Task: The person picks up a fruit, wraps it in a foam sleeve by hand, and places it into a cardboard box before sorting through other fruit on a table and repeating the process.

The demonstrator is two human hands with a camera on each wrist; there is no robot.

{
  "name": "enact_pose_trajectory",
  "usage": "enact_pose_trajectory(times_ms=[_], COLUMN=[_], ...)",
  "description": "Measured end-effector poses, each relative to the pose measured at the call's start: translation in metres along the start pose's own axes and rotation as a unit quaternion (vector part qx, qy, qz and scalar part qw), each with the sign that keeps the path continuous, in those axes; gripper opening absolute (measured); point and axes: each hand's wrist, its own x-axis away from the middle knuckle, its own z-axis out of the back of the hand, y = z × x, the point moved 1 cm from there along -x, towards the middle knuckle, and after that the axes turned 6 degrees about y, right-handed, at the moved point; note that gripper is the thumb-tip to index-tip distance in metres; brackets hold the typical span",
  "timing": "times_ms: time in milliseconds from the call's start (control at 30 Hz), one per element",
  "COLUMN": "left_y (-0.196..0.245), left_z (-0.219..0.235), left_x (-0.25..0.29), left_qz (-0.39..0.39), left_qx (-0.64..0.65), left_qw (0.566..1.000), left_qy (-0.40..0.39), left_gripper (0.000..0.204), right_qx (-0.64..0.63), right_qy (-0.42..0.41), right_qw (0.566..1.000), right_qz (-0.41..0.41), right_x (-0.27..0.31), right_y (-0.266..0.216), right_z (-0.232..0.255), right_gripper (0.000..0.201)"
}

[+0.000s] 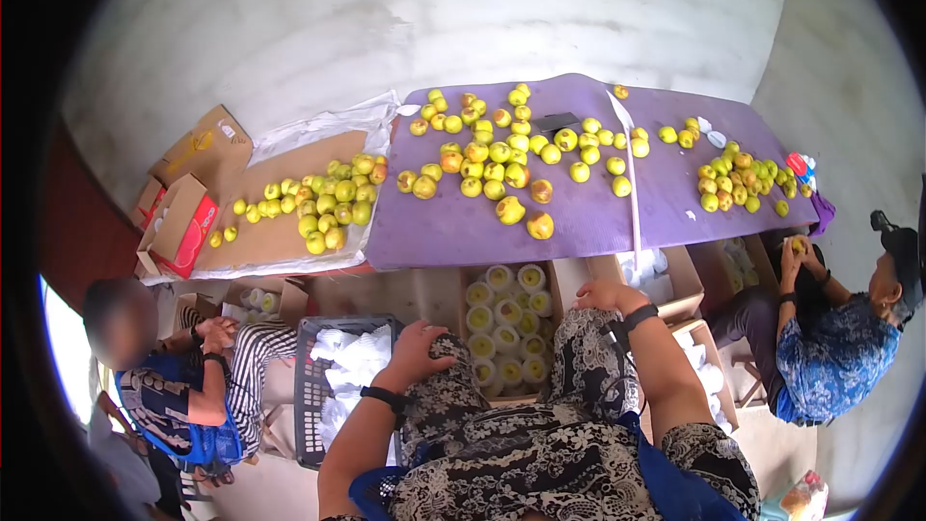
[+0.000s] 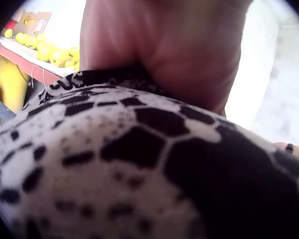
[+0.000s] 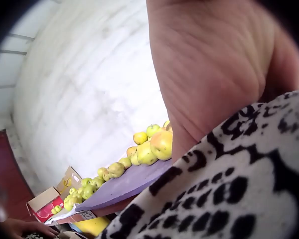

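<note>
Both hands rest on the wearer's patterned trousers (image 1: 439,403), one on each knee. The left hand (image 1: 417,352) lies on the left knee with relaxed fingers and holds nothing. On the other knee, the right hand (image 1: 603,297) rests with nothing in it. Close up in the left wrist view, the left palm (image 2: 164,45) presses against the printed cloth (image 2: 139,129). In the right wrist view the right hand (image 3: 214,69) lies against the same kind of cloth (image 3: 214,189); its fingertips are out of view.
Yellow-green apples (image 1: 516,176) lie on a purple-covered table (image 1: 424,232). Between the knees stands a box of wrapped fruit (image 1: 507,314). A dark crate (image 1: 309,405) with white wrapping is at left. One person (image 1: 188,396) sits left; another (image 1: 834,357), right, holds a fruit.
</note>
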Motion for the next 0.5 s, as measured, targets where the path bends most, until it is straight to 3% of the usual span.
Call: enact_pose_trajectory(times_ms=[100,167,500], left_y=[0.001,0.003,0.004], left_z=[-0.004,-0.004,0.002], left_x=[-0.003,-0.003,-0.004], left_qz=[-0.033,-0.031,-0.037], left_qx=[-0.006,-0.009,-0.026], left_qw=[0.999,0.999,0.999], left_qy=[-0.004,-0.008,-0.016], left_gripper=[0.063,0.060,0.060], right_qx=[-0.002,-0.059,-0.102], right_qy=[-0.010,-0.061,-0.104], right_qw=[1.000,0.996,0.989], right_qz=[0.013,0.010,-0.006], right_x=[-0.004,0.006,0.001], right_y=[-0.011,-0.025,-0.016], right_z=[-0.002,0.004,0.006], right_gripper=[0.064,0.059,0.060])
